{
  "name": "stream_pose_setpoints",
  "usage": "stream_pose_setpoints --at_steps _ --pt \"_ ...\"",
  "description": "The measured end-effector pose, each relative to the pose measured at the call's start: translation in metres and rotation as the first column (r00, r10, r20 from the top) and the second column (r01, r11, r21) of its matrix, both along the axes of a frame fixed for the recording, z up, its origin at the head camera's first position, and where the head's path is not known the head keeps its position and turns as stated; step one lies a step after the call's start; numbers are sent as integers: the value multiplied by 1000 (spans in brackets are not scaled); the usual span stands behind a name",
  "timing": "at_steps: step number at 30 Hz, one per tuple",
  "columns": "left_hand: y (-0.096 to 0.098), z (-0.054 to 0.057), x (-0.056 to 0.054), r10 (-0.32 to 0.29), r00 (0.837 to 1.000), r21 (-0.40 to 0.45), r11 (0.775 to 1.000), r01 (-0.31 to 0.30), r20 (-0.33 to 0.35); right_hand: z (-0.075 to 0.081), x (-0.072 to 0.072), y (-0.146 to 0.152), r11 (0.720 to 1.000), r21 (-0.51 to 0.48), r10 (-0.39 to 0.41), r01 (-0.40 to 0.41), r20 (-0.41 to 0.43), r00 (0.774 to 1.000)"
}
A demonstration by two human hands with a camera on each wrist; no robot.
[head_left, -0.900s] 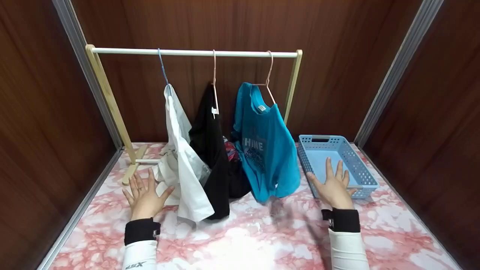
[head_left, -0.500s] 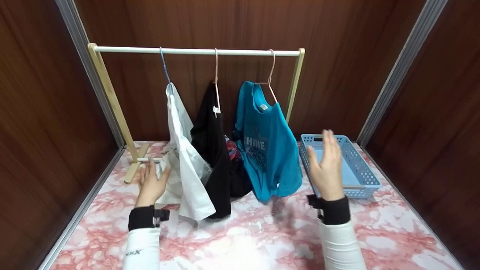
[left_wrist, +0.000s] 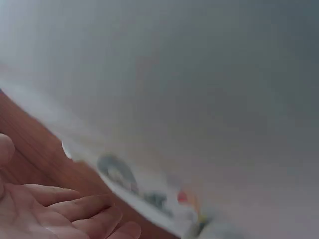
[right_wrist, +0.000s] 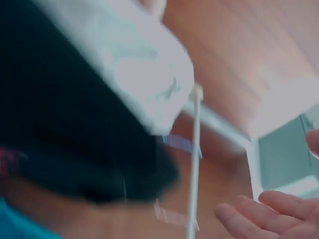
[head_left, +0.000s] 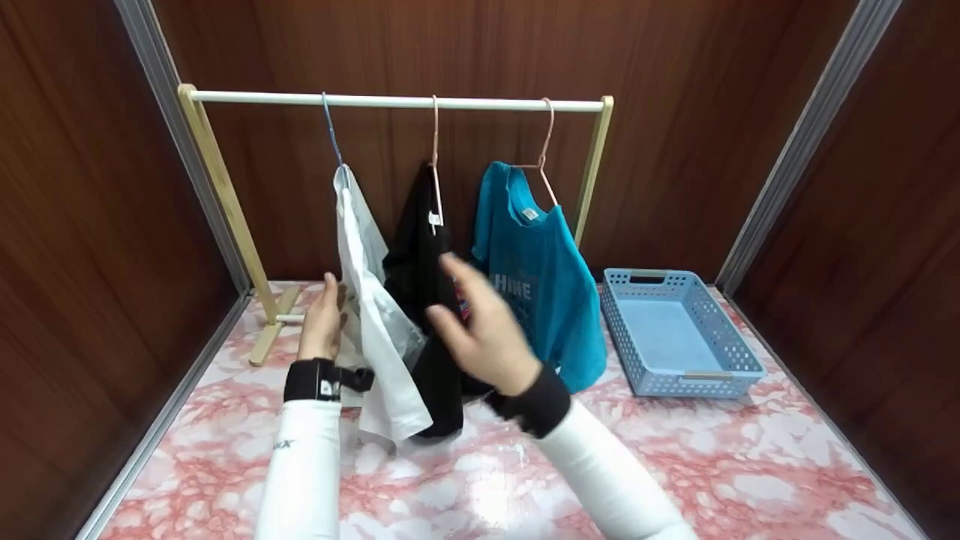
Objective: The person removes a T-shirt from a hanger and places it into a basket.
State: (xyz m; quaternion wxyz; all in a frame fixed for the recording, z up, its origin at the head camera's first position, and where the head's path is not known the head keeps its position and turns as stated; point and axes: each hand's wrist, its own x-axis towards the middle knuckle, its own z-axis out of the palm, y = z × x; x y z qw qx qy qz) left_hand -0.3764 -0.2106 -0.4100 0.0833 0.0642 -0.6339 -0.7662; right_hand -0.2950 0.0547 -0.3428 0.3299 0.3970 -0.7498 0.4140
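Note:
My left hand (head_left: 322,326) is beside the white garment (head_left: 367,300), on its left side, fingers extended. In the left wrist view the white cloth (left_wrist: 174,89) fills most of the picture, with the relaxed fingers (left_wrist: 75,209) below it. My right hand (head_left: 487,330), blurred, reaches left in front of the black garment (head_left: 416,255) and the blue T-shirt (head_left: 529,262), hiding parts of both. Its fingers (right_wrist: 269,214) are loosely extended and hold nothing in the right wrist view. The white garment hangs on a blue hanger (head_left: 331,131); the black and blue ones hang on pink hangers (head_left: 436,135).
The rack's white rail (head_left: 390,100) rests on wooden legs (head_left: 217,180). A light blue perforated basket (head_left: 697,375) stands on the red-and-white marbled table (head_left: 757,465) at the right. Brown wood panels (head_left: 675,150) enclose the back and sides.
The right hand has swung left from over the basket to in front of the black and blue garments. The left hand has moved forward and right, up to the white garment, turning palm inward.

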Motion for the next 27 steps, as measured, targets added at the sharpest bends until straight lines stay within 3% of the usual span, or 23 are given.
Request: stream_pose_setpoints --at_steps 3,6,10,13,17,23,25,27 --pt "5 9 -8 -38 999 134 990 37 7 1 -1 -27 989 -23 147 -145 161 976" --pt "13 16 -14 -73 997 203 977 73 -9 3 -7 -48 970 -62 242 -236 344 907" --pt "26 23 -18 -75 996 226 971 85 -53 7 -27 -70 980 -32 180 -194 537 824" --pt "36 25 -19 -7 999 155 988 14 -46 8 -44 -83 991 16 95 -129 596 797" --pt "48 26 -20 56 995 108 993 -47 -81 6 -63 -94 994 74 25 -85 586 810" --pt "61 30 -24 0 992 1 1000 0 -123 6 -77 -95 996 85 -80 39 548 833" --pt "63 33 -27 -27 989 45 998 34 -145 8 -80 -93 992 75 -122 97 524 843" --pt "63 37 -30 -63 983 183 978 95 -174 9 -83 -90 989 59 -144 133 518 843"
